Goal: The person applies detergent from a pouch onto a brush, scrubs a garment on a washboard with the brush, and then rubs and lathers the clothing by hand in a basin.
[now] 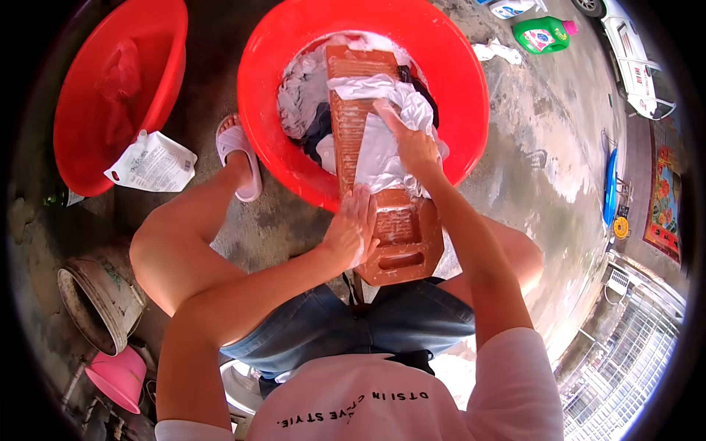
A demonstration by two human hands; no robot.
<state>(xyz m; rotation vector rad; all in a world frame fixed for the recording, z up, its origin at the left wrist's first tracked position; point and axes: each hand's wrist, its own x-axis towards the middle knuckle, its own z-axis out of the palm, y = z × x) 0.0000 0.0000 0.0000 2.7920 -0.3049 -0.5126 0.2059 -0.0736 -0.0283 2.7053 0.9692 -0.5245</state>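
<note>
A brown ribbed washboard (349,125) leans from my lap into a red basin (257,110). Over its upper part lies a wet white garment (375,158), bunched on the right side. My right hand (414,151) is closed on the garment, pressing it to the board; part of its fingers is hidden. Flat against the washboard's left edge, my left hand (353,229) has its fingers stretched out, their tips at the garment's lower edge. Inside the basin, soapy suds surround grey-white laundry (303,92) and dark laundry (318,132).
Another red basin (165,81) stands tilted at the left, beside a white detergent pouch (154,163). A green detergent bottle (542,34) lies at the upper right. Lower left are a dirty bucket (95,305) and a pink basin (121,378). A white car (631,59) is parked far right.
</note>
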